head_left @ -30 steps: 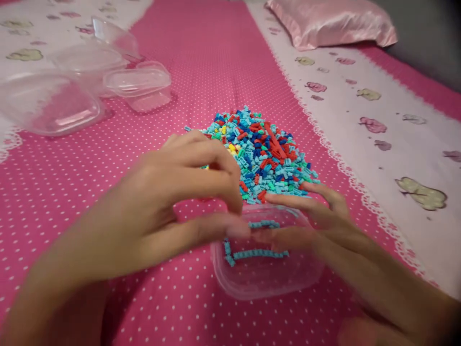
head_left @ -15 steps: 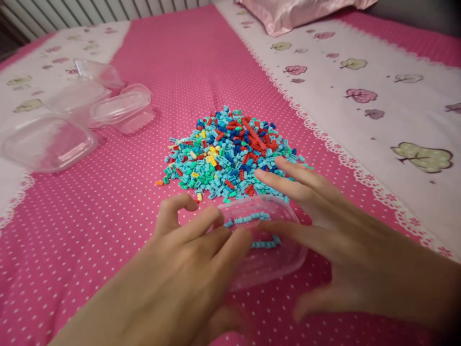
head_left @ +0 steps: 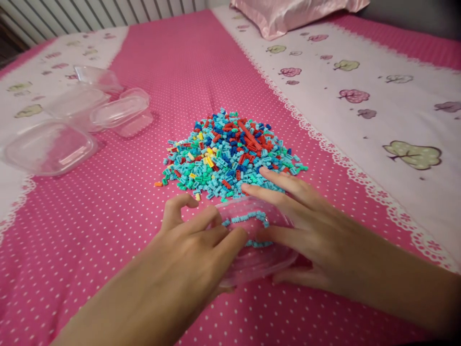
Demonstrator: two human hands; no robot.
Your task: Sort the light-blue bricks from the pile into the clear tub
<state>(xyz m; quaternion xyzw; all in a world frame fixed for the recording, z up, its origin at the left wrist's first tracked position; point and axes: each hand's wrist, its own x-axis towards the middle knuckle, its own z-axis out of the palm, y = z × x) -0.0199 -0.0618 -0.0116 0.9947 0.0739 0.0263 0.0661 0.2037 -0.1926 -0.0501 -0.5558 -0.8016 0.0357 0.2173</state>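
While bricks lie heaped, the left hand holds a container.

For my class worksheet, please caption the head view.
Left hand and right hand at a clear container with pale blue brick strips, near a colourful brick pile on pink dotted bedding.

The left hand has rolled knuckles-up over the left end of the clear, rounded plastic container; the right hand has drawn its spread thumb in beside the near edge.
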